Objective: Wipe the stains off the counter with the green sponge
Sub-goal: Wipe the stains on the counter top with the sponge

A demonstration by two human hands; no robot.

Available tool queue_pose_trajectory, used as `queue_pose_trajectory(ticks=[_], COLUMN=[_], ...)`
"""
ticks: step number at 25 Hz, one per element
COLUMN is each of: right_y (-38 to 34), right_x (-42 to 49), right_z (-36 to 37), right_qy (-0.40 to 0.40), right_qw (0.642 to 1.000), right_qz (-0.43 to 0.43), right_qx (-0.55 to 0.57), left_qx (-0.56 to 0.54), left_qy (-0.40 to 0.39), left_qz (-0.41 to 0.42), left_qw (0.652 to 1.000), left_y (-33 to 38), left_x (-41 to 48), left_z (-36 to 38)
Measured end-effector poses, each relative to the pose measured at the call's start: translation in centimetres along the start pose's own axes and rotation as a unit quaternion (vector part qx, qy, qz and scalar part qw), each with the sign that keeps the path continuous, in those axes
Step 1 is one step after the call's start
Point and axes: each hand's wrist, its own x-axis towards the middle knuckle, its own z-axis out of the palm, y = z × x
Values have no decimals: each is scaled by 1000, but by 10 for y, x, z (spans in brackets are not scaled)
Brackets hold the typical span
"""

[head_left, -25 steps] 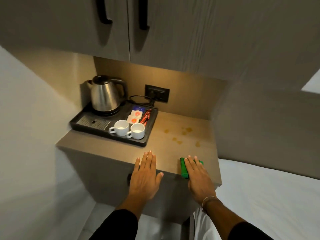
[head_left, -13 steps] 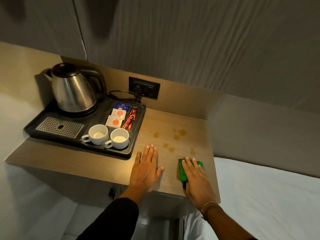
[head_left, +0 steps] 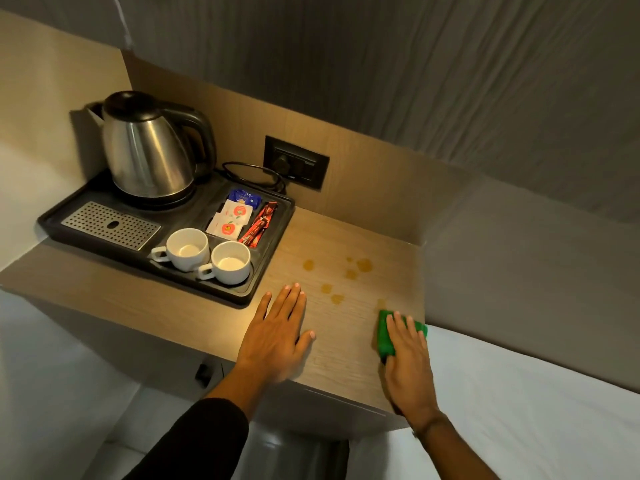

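Observation:
The wooden counter (head_left: 346, 344) carries several amber stains (head_left: 363, 265) in its right half, just past my fingertips. My right hand (head_left: 408, 358) lies over the green sponge (head_left: 384, 336) near the counter's front right corner, fingers spread across its top and pressing it to the surface. The sponge's far edge touches the nearest faint stain. My left hand (head_left: 277, 336) rests flat on the counter, fingers apart and holding nothing, left of the stains and close to the tray's corner.
A black tray (head_left: 266, 271) on the left holds a steel kettle (head_left: 145, 150), two white cups (head_left: 187, 249) and sachets (head_left: 230, 220). A wall socket (head_left: 296, 162) with a cord sits behind. A white bed (head_left: 536, 393) borders the counter's right side.
The view has moved closer and lower over the counter. My right hand has slid the sponge slightly forward toward the stains. My left hand stays flat in place.

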Motion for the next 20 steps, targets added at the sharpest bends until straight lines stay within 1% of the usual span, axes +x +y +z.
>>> queue_pose_trajectory(ticks=[1, 2, 3, 5, 7, 9, 10, 12, 14, 15, 16, 18, 20], right_y=[-14, -26, -30, -15, 18, 40, 37, 13, -21, -32, -34, -15, 20], right_x=[18, 28, 29, 12, -8, 14, 39, 99, 135, 137, 128, 94, 75], right_z=[0, 3, 8, 14, 7, -3, -7, -7, 3, 11, 19, 25, 14], right_qy=[1, -8, -25, -68, -74, -47, -31, -5, -10, -19, -35, -70, -74], right_qw=[1000, 1000, 999, 992, 990, 994, 997, 1000, 1000, 999, 996, 986, 985], right_qz=[11, -1, -33, -101, -121, -97, -76, -28, -14, -33, -76, -147, -156], right_qx=[9, 15, 22, 16, 7, 15, 14, 7, 13, 19, 24, 25, 25], left_qx=[1, 3, 3, -2, -9, -6, -6, -14, -18, -21, -24, -24, -17], left_qy=[3, 5, 9, 11, 12, 13, 12, 12, 15, 16, 18, 21, 15], left_qz=[1, 1, 0, -1, -1, -2, -4, -6, -5, -6, -8, -11, -10], left_qw=[1000, 1000, 1000, 1000, 1000, 1000, 1000, 1000, 1000, 1000, 1000, 999, 1000], left_y=[-1, -1, -1, -2, -3, -2, -1, -2, -2, -1, -1, -1, -2], left_x=[0, 0, 0, 0, -1, -1, -1, -1, 0, 0, -1, -2, -1], left_z=[1, 2, 2, 3, 4, 5, 5, 5, 4, 4, 4, 4, 4])
